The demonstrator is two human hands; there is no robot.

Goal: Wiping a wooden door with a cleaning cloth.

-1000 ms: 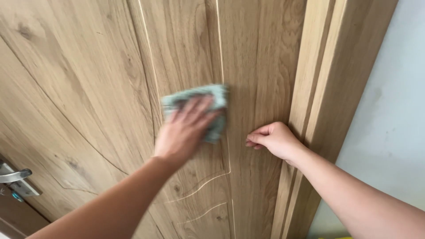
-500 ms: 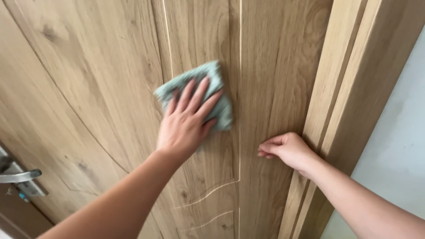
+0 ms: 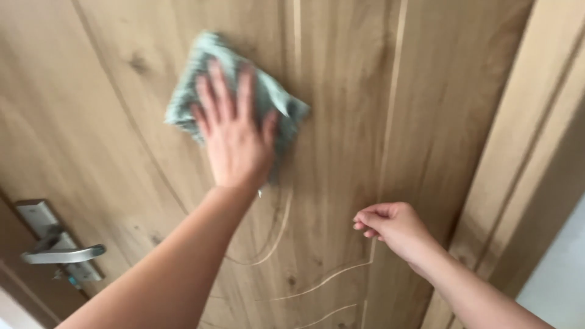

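Up and leftward goes the left hand (image 3: 234, 137) since a moment ago, fingers spread flat, pressing the green cloth (image 3: 210, 73) against the wooden door (image 3: 353, 109) in the upper left of the frame. Right hand (image 3: 393, 228), loosely curled and empty, rests lower right; silver door handle (image 3: 61, 253) sits at lower left.

You're indoors, looks like a home: a wood-grain door (image 3: 365, 122) with inlaid curved lines, a metal lever handle (image 3: 61, 253) at its left, frame (image 3: 524, 183) and pale wall (image 3: 560, 280) at its right.
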